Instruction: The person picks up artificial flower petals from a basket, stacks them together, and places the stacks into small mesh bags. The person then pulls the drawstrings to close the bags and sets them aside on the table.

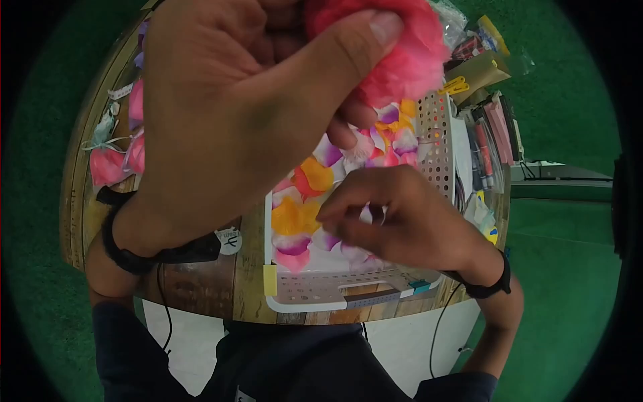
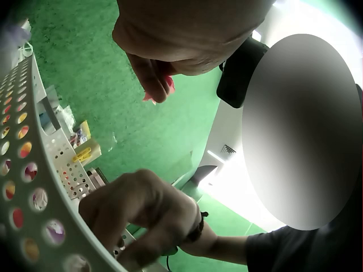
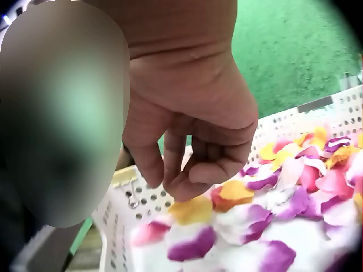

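Note:
My left hand (image 1: pixel 261 114) is raised high, close to the head camera, and grips a soft pink bundle (image 1: pixel 408 60) under its thumb. Only a scrap of that pink bundle (image 2: pixel 172 84) shows beyond the fingers in the left wrist view. My right hand (image 1: pixel 402 218) hangs low over a white perforated basket (image 1: pixel 295 295), fingers loosely bent and nothing visible held. Its fingertips come right up to a yellow petal (image 3: pixel 193 211). Pink, orange and purple-and-white petals (image 3: pixel 193 243) lie spread on the basket's white bottom.
Filled pink pouches (image 1: pixel 107 166) with white ties lie at the table's left. Beyond the basket's right wall are yellow-handled scissors (image 1: pixel 454 86) and red markers (image 1: pixel 483 154). A teal clip (image 1: pixel 419 287) sits on the near rim. A round label (image 1: pixel 230 241) lies left of the basket.

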{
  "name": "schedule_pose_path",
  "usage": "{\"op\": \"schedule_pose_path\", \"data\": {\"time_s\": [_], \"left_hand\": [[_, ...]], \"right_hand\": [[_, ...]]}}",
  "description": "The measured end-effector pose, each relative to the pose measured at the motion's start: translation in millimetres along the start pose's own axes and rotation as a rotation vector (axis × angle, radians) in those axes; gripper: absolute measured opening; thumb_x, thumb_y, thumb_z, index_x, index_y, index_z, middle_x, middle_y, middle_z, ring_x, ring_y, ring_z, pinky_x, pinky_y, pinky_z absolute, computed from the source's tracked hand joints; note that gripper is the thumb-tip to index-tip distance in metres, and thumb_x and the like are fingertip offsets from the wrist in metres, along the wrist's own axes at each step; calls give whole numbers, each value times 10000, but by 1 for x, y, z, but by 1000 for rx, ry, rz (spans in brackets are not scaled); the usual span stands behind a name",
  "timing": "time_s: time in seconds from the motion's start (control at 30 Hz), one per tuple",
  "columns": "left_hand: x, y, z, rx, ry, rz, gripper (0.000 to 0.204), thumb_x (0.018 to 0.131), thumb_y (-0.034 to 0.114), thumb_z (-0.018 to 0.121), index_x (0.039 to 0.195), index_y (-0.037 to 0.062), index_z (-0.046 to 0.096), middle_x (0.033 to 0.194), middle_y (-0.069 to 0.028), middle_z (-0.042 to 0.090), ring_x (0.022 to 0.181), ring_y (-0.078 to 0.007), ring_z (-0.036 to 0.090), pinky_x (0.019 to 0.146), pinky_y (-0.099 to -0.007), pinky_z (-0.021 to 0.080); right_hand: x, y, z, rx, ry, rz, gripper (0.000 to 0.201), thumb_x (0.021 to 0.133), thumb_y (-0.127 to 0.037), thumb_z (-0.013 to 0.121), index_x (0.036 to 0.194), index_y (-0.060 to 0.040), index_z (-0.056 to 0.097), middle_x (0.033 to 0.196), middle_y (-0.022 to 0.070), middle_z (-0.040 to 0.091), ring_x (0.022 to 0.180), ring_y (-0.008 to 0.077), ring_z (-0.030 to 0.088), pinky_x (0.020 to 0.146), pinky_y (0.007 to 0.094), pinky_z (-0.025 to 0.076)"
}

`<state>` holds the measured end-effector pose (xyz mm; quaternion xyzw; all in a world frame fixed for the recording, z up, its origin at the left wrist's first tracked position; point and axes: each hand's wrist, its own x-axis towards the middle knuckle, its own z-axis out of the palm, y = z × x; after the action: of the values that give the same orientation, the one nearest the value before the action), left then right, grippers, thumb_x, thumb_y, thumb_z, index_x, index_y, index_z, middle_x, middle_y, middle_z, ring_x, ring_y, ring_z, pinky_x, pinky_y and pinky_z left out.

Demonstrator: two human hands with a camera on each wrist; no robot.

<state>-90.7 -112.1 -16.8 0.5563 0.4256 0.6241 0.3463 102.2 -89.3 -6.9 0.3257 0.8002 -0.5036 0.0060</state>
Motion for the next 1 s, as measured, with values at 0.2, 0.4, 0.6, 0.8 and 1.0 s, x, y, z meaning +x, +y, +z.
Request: {"op": "schedule_pose_path", "data": {"time_s": [0.2,0.4,0.6,0.8,1.0], "left_hand": [[-1,-5,6,-64,-98,1,229,961,105,605,1132,-45,627,785,-61,675,571,-49,603,482,-169,483],[5,-11,6,-129,-165,29,226,962,104,605,1130,-45,626,787,-60,676,569,-46,601,484,-167,482],[13,-17,2,-196,-188,86,224,962,103,604,1128,-45,626,789,-60,677,568,-43,600,485,-165,481],[19,-17,-4,-154,-216,100,211,960,80,601,1121,-55,621,800,-53,680,584,-27,597,498,-154,481],[11,-8,1,-112,-318,-44,216,960,57,593,1140,-61,605,873,-55,689,674,-27,618,539,-158,498]], "right_hand": [[13,11,42,-764,-256,-516,174,686,-69,664,855,-31,643,881,73,552,862,223,588,731,325,525],[21,23,54,-825,-184,-641,147,706,-55,651,845,-11,645,850,75,548,864,224,594,681,301,522],[5,6,24,-412,7,-595,121,768,-73,671,885,-48,691,649,57,543,593,240,590,501,358,471],[-19,-18,-21,-132,221,-570,257,731,35,640,972,4,727,719,108,661,560,196,620,496,277,478],[-31,-12,-28,147,578,-618,145,826,6,669,960,58,686,887,149,698,684,157,641,604,225,486]]}}
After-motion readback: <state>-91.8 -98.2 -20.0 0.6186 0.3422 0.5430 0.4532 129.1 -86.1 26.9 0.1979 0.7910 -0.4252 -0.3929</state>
